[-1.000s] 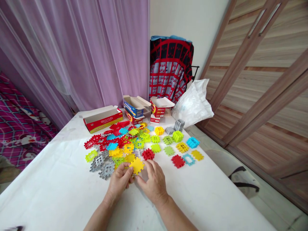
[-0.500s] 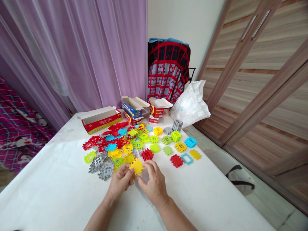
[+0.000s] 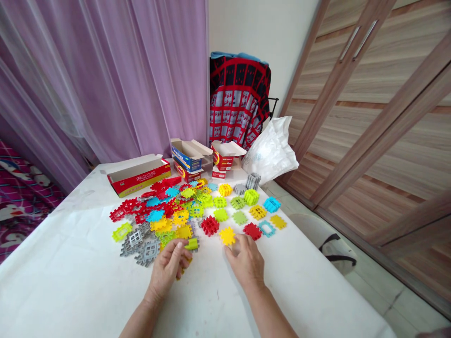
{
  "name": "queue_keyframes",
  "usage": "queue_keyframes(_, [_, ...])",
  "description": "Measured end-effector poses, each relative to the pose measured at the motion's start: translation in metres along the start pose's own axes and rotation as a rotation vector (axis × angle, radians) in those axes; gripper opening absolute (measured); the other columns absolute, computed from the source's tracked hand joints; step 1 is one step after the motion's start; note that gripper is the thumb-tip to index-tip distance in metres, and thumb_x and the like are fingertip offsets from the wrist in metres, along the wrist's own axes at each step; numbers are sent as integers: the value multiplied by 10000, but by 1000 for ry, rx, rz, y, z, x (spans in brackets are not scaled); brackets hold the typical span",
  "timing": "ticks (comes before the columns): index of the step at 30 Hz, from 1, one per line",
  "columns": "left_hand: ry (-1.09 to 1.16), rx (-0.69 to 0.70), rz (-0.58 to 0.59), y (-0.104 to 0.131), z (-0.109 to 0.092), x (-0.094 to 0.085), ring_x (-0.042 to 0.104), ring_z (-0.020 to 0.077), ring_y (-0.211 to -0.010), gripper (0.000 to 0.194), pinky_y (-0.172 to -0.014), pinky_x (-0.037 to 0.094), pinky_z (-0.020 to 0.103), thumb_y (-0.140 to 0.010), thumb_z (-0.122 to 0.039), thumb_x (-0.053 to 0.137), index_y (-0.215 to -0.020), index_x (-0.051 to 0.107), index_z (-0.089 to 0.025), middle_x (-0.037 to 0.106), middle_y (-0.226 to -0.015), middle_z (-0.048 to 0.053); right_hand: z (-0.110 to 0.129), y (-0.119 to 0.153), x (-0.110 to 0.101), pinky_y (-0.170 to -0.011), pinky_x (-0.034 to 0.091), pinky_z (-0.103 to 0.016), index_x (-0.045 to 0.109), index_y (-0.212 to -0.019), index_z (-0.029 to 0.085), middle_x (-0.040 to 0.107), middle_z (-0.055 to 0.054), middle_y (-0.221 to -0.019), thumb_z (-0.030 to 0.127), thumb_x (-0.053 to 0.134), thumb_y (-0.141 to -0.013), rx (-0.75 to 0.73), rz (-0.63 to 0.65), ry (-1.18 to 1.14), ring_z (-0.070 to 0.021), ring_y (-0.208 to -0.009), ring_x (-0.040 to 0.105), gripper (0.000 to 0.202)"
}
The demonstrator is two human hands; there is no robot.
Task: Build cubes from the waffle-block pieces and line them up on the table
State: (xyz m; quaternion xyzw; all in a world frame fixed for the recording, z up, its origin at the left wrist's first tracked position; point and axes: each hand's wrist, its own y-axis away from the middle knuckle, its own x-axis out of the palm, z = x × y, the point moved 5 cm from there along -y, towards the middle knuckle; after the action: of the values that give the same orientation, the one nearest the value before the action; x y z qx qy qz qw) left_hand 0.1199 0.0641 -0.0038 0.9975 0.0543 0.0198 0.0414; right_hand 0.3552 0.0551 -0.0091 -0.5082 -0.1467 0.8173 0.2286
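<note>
My right hand (image 3: 248, 262) has thumb and fingertips at the edge of a bright yellow notched building tile (image 3: 227, 236), held low over the white table. My left hand (image 3: 168, 265) is loosely curled beside the pile, with no tile visible between its fingers. A green piece (image 3: 192, 243) lies just past its fingertips, and yellow pieces show partly beneath it. Left of and behind this hand is a mixed heap of red (image 3: 128, 208), blue, yellow, green and grey tiles (image 3: 148, 252). A red stack of tiles (image 3: 210, 226) sits between the hands, farther back.
Sorted tiles and small stacks stand on the right, including a red tile (image 3: 252, 231), a blue frame (image 3: 267, 228) and a green stack (image 3: 251, 197). Open cardboard boxes (image 3: 139, 177) line the back edge beside a white plastic bag (image 3: 271, 150). A wardrobe (image 3: 380, 122) rises at right.
My right hand has moved right with the yellow tile, away from my left hand. The left hand has let go of that tile and stays near the pile. The view has shifted slightly.
</note>
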Motion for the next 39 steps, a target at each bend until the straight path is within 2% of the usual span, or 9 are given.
queue_keyframes(5, [-11,138,-203,0,-10,-18,464,97,-366,487,-302,320,193,-753,-659,570,-773,620,-176,588,-494,-22,5,-8,3,-813,459,-309,609,-952,213,652,-55,-970,299,644,-775,41,50,86,-223,-948,595,200])
queue_keyframes(11, [9,208,-412,-1,-18,-48,438,98,-375,379,-312,290,191,-815,-547,550,-773,618,-176,548,-472,-35,6,-13,1,-800,434,-288,626,-980,215,653,-46,-971,303,630,-815,68,84,145,-213,-948,588,187])
queue_keyframes(17, [-42,235,-460,-4,-16,-63,426,95,-386,340,-345,301,206,-851,-495,522,-788,628,-178,543,-480,-43,7,-14,2,-794,437,-300,634,-982,205,651,-53,-957,299,629,-819,46,81,156,-216,-933,582,188])
queue_keyframes(26, [-83,227,-499,-6,-15,-67,445,106,-414,337,-381,339,218,-870,-480,490,-775,620,-185,541,-493,-37,7,-11,1,-786,454,-301,641,-987,205,623,-74,-1013,289,641,-809,-3,30,125,-218,-942,579,197])
queue_keyframes(30, [-82,232,-570,-6,-15,-80,462,103,-444,333,-398,343,209,-866,-477,502,-774,627,-183,554,-522,-33,9,-11,2,-781,446,-290,664,-956,213,618,-69,-1006,264,621,-820,-40,39,136,-209,-933,572,152])
queue_keyframes(35, [-26,219,-684,-5,-17,-100,450,100,-434,333,-380,313,205,-854,-475,481,-771,613,-180,541,-517,-40,3,-12,6,-767,453,-281,669,-957,199,619,-73,-1010,276,610,-826,-14,29,142,-200,-904,583,163])
queue_keyframes(39, [-7,207,-718,-8,-15,-107,460,103,-438,332,-383,317,204,-845,-480,467,-770,602,-186,539,-513,-47,9,-7,3,-778,459,-268,665,-978,202,627,-66,-1032,271,546,-864,-86,-43,24,-182,-925,591,178])
